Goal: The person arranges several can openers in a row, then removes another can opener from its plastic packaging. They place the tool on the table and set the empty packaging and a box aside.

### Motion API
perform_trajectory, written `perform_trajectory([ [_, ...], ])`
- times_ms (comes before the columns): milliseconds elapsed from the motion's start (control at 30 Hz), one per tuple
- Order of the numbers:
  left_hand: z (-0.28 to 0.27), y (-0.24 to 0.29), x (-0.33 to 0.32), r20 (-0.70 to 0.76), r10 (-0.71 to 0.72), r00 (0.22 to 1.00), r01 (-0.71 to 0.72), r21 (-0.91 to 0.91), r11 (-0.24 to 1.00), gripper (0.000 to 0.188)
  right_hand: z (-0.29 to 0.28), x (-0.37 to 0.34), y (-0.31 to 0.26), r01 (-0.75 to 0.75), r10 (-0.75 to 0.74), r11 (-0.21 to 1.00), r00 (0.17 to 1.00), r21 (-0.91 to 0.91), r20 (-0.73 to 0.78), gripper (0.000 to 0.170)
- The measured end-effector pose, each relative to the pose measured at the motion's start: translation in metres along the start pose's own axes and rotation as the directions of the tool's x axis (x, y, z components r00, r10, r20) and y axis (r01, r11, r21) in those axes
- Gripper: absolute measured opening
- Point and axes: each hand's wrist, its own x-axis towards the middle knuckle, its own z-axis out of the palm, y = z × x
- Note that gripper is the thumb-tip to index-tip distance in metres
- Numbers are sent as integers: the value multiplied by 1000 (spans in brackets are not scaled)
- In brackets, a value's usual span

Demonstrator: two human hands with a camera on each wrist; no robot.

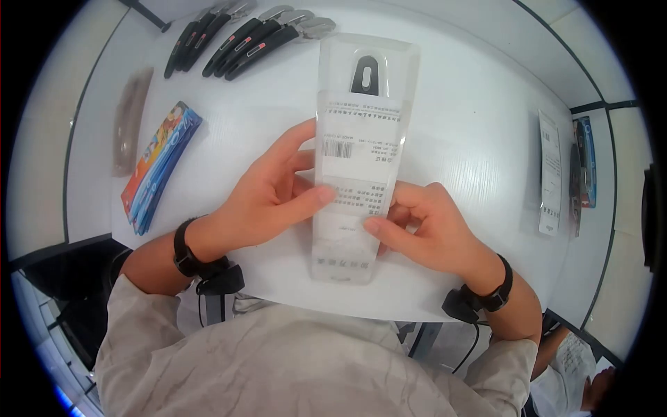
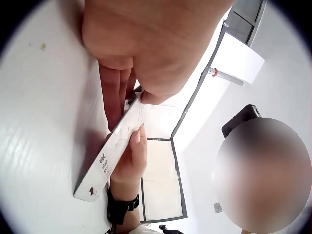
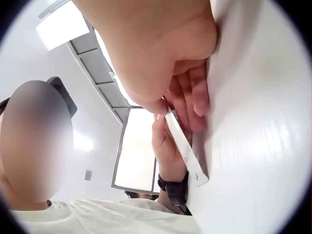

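Both hands hold a long clear plastic blister pack (image 1: 358, 167) over the near part of the white table. Its printed white card faces up, with a barcode, and a dark handle end with a slot shows through at the far end. The left hand (image 1: 260, 187) grips the left edge, thumb on the card and fingers behind. My right hand (image 1: 434, 226) pinches the right edge lower down, thumb on top. In the left wrist view the pack (image 2: 109, 156) tilts close over the table; the right wrist view shows it edge-on, below the right thumb.
Several black-handled tools with silver heads (image 1: 243, 45) lie at the far left. Blue and orange cards (image 1: 160, 167) lie stacked at left, beside an empty-looking plastic shell (image 1: 132, 121). Another white-carded pack (image 1: 550, 174) and a blue package (image 1: 587, 160) are at right.
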Motion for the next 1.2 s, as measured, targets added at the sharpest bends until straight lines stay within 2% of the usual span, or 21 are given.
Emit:
perform_trajectory([
  [100,1,1,0,1,9,1000,-9,-10,1000,73,-3,0,-11,-120,119,990,993,70,20,24],
  [300,2,4,0,22,-14,1000,15,-35,999,73,-2,0,-10,-109,109,994,994,15,4,24],
  [400,1,3,0,9,7,1000,-7,52,999,72,-2,0,-10,-108,108,994,994,29,5,24],
  [600,1,3,-2,-4,-58,998,58,13,998,70,1,0,-4,-81,81,996,997,45,-9,25],
  [800,0,0,-1,-1,-24,1000,24,12,1000,73,1,-1,-1,-61,61,997,998,42,-15,25],
  [900,0,1,-1,4,-42,999,42,0,999,74,-2,-1,-9,-121,121,992,993,22,12,25],
  [1100,1,2,-1,28,-15,1000,14,18,1000,76,0,0,-7,-136,137,991,990,7,-26,23],
  [1200,1,4,-1,43,-44,998,45,-19,999,76,1,0,-5,-117,118,993,992,28,-32,23],
])
